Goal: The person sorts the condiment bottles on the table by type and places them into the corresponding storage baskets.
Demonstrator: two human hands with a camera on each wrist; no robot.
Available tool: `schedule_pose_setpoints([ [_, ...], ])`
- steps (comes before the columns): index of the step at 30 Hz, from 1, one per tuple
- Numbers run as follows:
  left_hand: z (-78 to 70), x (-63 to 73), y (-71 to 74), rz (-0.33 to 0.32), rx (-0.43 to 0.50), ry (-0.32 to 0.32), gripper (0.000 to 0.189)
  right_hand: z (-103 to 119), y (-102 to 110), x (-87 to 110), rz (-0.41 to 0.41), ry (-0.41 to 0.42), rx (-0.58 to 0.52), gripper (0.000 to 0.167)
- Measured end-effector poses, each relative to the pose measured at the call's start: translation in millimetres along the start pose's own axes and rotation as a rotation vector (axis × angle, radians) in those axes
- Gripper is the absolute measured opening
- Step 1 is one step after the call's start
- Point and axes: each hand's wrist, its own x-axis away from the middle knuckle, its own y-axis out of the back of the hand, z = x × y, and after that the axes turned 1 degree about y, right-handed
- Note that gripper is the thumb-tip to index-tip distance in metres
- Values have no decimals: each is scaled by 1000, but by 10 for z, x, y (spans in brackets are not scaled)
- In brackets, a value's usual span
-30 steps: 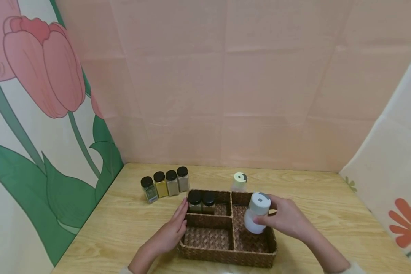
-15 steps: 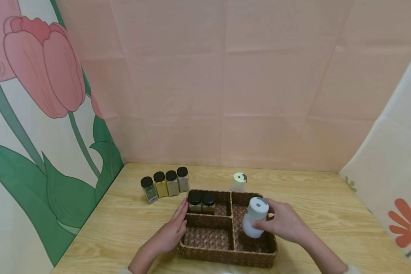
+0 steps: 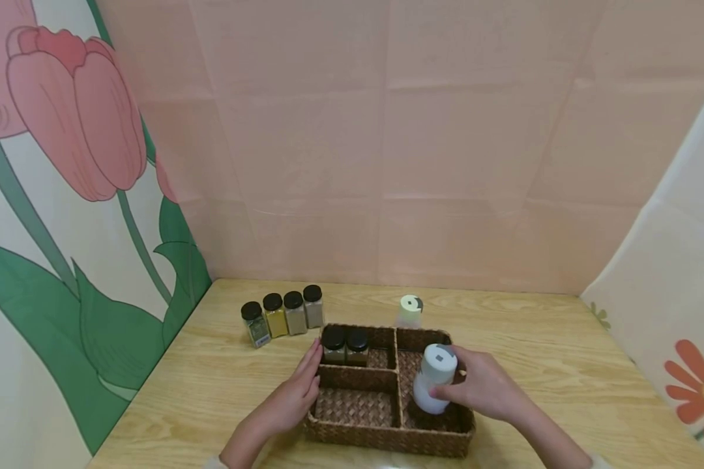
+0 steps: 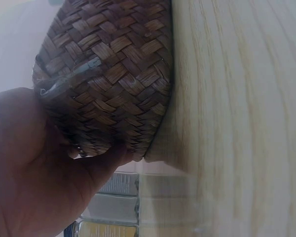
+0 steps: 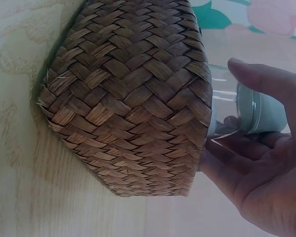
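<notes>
My right hand (image 3: 485, 385) grips a clear seasoning jar (image 3: 437, 374) with a white lid and white contents. The jar is low in the right compartment of a brown woven basket (image 3: 387, 440), slightly tilted. In the right wrist view, thumb and fingers (image 5: 266, 79) lie on either side of the jar near its lid, and the woven wall hides its lower part. Against the basket's left side rests my left hand (image 3: 296, 394), its fingers straight along the wall. Two black-lidded spice jars (image 3: 346, 345) stand in the back left compartment.
Several black-lidded spice jars (image 3: 284, 317) stand in a row behind the basket to the left, with green, yellow and pale contents. Another white-lidded jar (image 3: 410, 312) stands just behind the basket. A pink cloth (image 3: 381, 163) hangs along the table's back edge.
The right hand has lowered the white-lidded jar deeper into the right compartment, moving slightly toward the front and left. The left hand and the basket have stayed in place.
</notes>
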Motion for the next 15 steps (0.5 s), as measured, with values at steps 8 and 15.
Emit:
schedule_pose_setpoints([
  [8, 7, -2, -6, -4, 8, 0, 58, 11, -20, -1, 3, -16, 30, 64],
  [15, 13, -2, -10, -1, 20, 2, 59, -4, -36, 5, 29, 28, 31, 62],
])
